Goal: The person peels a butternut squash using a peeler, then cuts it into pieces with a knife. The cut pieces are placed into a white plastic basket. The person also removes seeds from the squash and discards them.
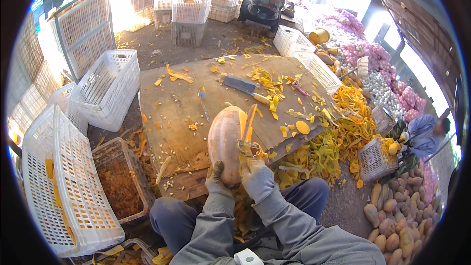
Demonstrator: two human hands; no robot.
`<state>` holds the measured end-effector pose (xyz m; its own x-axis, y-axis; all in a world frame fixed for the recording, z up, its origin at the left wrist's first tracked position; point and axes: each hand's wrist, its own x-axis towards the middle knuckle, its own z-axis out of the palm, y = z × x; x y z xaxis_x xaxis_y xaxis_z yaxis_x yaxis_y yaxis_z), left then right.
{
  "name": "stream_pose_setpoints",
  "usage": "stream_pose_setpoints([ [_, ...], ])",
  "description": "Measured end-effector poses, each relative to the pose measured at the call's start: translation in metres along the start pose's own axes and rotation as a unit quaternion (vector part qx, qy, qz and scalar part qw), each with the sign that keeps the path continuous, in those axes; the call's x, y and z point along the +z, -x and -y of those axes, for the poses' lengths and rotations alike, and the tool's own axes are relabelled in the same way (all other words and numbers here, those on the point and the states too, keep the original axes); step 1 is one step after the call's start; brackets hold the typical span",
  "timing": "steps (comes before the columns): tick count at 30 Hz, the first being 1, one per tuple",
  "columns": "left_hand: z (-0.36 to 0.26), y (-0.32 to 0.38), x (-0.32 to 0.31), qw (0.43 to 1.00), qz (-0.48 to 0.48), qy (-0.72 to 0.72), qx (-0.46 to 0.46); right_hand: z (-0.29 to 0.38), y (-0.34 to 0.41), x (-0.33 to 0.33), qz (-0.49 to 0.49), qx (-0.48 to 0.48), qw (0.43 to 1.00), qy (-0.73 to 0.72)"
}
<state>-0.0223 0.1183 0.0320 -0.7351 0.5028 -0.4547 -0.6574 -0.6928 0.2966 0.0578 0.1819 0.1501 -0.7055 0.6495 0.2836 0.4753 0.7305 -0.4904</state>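
Note:
A large tan pumpkin [223,136] stands tilted at the near edge of a wooden board [176,117]. My left hand [218,180], in a soiled glove, grips its lower end. My gloved right hand [257,176] is closed around a peeler [251,147] held against the pumpkin's right side, where orange flesh shows and a strip of peel [250,117] sticks up. Beyond the pumpkin lie a cleaver [241,85] with a wooden handle, a small tool with a blue end [201,94] and a pink-handled tool [300,88], among peel scraps and seeds.
White plastic crates [106,88] and a tub of orange pulp [125,147] stand at left. Peelings [323,154] are heaped at right, with whole pumpkins [401,224] beyond. One person [266,0] sits at the back; another [423,136] works at far right near bagged garlic or onions [368,51].

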Motion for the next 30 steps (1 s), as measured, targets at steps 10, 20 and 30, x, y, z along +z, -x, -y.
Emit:
stream_pose_setpoints([
  [10,0.008,0.006,-0.002,0.974,0.105,0.117,-0.163,-0.007,-0.033,-0.009,0.032,-0.034,0.999,0.006],
  [20,0.021,-0.011,-0.004,0.975,0.096,0.120,-0.162,-0.015,-0.042,-0.009,0.014,-0.096,0.995,0.039],
  [30,0.022,-0.006,0.001,0.973,0.097,0.105,-0.180,-0.010,-0.065,-0.004,0.032,-0.085,0.995,0.032],
])
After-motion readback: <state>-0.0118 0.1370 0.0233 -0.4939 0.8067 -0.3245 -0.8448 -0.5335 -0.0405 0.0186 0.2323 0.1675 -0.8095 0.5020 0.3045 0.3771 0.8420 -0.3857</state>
